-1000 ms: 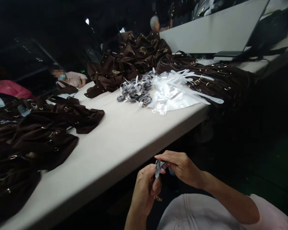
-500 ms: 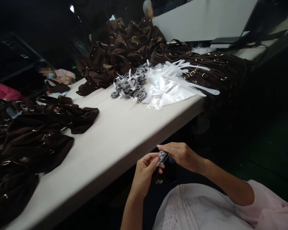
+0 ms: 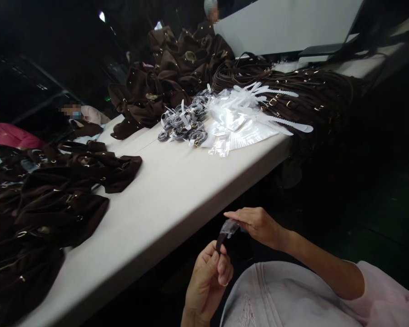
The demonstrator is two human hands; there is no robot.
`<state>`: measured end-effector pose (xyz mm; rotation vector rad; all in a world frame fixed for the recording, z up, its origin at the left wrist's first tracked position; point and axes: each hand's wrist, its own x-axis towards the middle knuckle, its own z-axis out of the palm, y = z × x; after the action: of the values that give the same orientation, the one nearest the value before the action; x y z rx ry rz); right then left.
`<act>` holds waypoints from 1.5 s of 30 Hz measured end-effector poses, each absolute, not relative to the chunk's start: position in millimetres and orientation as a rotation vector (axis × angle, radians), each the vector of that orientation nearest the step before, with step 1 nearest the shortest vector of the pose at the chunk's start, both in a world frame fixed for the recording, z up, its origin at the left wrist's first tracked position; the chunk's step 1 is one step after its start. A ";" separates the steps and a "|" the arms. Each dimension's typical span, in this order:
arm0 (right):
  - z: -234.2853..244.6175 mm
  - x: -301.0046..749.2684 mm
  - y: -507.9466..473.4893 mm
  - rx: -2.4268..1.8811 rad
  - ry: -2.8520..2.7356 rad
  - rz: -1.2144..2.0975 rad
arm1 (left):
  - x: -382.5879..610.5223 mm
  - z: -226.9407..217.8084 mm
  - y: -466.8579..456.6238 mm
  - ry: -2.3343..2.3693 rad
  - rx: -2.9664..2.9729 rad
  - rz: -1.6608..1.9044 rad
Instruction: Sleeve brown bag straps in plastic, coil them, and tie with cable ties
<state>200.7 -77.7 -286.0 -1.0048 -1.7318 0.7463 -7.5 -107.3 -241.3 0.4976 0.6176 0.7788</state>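
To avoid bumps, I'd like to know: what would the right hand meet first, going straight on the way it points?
Beyond the strap it touches, the right hand would likely meet the table edge; depth is unclear, so it might pass above.

My left hand [image 3: 209, 268] had dropped from the clear wrap [image 3: 229, 227], farther from the table's [image 3: 177, 181] near edge and my right hand [image 3: 259, 227], baring a dark strap [image 3: 220, 242] between its fingers and the wrap.
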 end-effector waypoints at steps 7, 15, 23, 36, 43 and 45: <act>-288.6 146.5 -112.4 -0.792 -1.161 1.813 | 2.2 -231.4 -90.9 0.803 0.050 1.132; -298.9 133.6 -125.5 -0.914 -1.004 1.903 | 16.4 -253.9 -82.0 0.955 0.127 1.293; -299.9 130.9 -121.3 -0.879 -0.934 1.978 | 10.4 -277.7 -93.0 1.102 0.706 1.327; -283.5 145.8 -116.8 -0.917 -0.888 2.096 | -16.7 -304.8 -76.6 1.092 1.909 0.881; -280.3 157.8 -110.8 -0.758 -0.384 2.266 | -34.4 -306.3 -85.6 0.928 2.129 0.592; -283.6 158.9 -109.4 -0.755 -0.295 2.316 | -36.9 -309.0 -91.6 0.906 2.190 0.581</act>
<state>158.9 -109.4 -283.6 -0.7548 -0.2949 2.3156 -36.9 -91.6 -309.0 2.1901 0.9062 0.5805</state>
